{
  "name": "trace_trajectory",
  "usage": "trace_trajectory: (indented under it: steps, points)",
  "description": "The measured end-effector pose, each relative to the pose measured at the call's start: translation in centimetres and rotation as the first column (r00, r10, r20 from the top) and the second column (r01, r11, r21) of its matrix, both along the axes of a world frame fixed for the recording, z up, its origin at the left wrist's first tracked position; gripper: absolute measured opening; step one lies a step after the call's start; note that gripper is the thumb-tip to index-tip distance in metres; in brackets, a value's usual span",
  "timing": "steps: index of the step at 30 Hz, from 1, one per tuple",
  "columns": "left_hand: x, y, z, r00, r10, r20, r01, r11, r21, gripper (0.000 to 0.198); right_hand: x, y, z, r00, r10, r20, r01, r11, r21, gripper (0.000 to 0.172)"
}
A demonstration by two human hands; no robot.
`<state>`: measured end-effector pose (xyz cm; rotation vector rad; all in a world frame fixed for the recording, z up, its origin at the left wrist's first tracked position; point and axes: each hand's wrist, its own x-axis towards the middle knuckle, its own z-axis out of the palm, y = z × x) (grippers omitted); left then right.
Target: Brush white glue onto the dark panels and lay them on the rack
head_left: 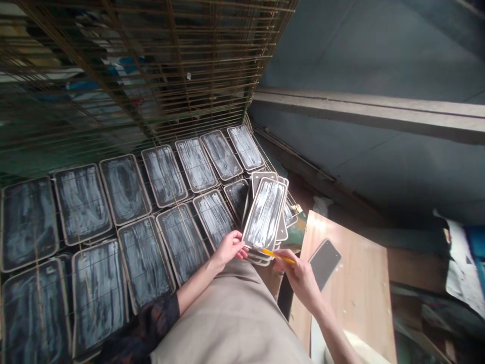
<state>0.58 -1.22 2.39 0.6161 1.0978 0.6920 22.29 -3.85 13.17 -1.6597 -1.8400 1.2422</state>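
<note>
My right hand [299,275] is closed round the yellow handle of a brush [279,256]. The brush's tip rests near the lower edge of a dark rectangular plate [266,212] with a pale rim and rounded corners. White streaks run lengthwise over that plate. At its lower left corner, my left hand [230,246] pinches the edge between thumb and fingers. Beneath it lie several similar plates in an uneven stack, one grey plate [282,232] sticking out with small holes at its corner.
Rows of white-streaked plates [99,288] lie on a wire rack to the left. Raised wire racks [212,55] stand behind them. On the right, a wooden board [356,283] carries one plain grey plate [325,260]. A blue-grey wall [379,55] with a pale beam [371,111] rises beyond.
</note>
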Motion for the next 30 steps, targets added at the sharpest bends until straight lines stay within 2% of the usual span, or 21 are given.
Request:
trace_trajectory:
  steps: [3, 5, 11, 14, 18, 21, 23, 27, 30]
  points:
    - [-0.1, 0.1, 0.0, 1.000, -0.009, 0.014, 0.009, 1.000, -0.001, 0.023, -1.1, 0.0, 0.3, 0.979, -0.170, -0.115, 0.175, 0.984, 0.043, 0.029]
    - [-0.2, 0.1, 0.0, 1.000, -0.017, 0.024, 0.017, 1.000, 0.002, 0.023, -2.0, 0.4, 0.1, 0.945, -0.264, -0.193, 0.274, 0.961, 0.026, 0.032]
    - [-0.4, 0.3, -0.1, 0.999, -0.035, 0.033, 0.035, 0.999, 0.024, 0.024, -2.6, 0.9, -1.8, 0.855, -0.438, -0.279, 0.413, 0.899, -0.147, 0.040]
    - [-0.4, 0.3, -0.3, 0.999, -0.039, 0.021, 0.038, 0.999, 0.034, 0.023, -1.8, 2.1, -2.8, 0.800, -0.497, -0.336, 0.475, 0.867, -0.151, 0.041]
    - [-0.4, 0.5, -0.3, 0.998, -0.064, -0.005, 0.064, 0.997, 0.049, 0.022, -1.5, 4.6, -3.6, 0.765, -0.495, -0.412, 0.522, 0.851, -0.053, 0.042]
    - [-0.3, 0.6, -0.2, 0.996, -0.082, -0.016, 0.083, 0.995, 0.059, 0.022, -1.3, 6.0, -4.0, 0.802, -0.426, -0.419, 0.433, 0.897, -0.083, 0.044]
    - [-0.2, 0.8, -0.2, 0.996, -0.085, -0.033, 0.087, 0.994, 0.063, 0.023, -0.6, 7.2, -4.4, 0.815, -0.409, -0.411, 0.408, 0.908, -0.097, 0.046]
    - [0.1, 1.1, -0.2, 0.992, -0.091, -0.089, 0.095, 0.995, 0.041, 0.028, 1.9, 11.3, -5.1, 0.790, -0.437, -0.430, 0.506, 0.861, 0.054, 0.045]
    - [0.3, 1.1, 0.1, 0.991, -0.084, -0.107, 0.085, 0.996, 0.006, 0.032, 3.8, 14.4, -5.2, 0.798, -0.403, -0.449, 0.524, 0.832, 0.185, 0.042]
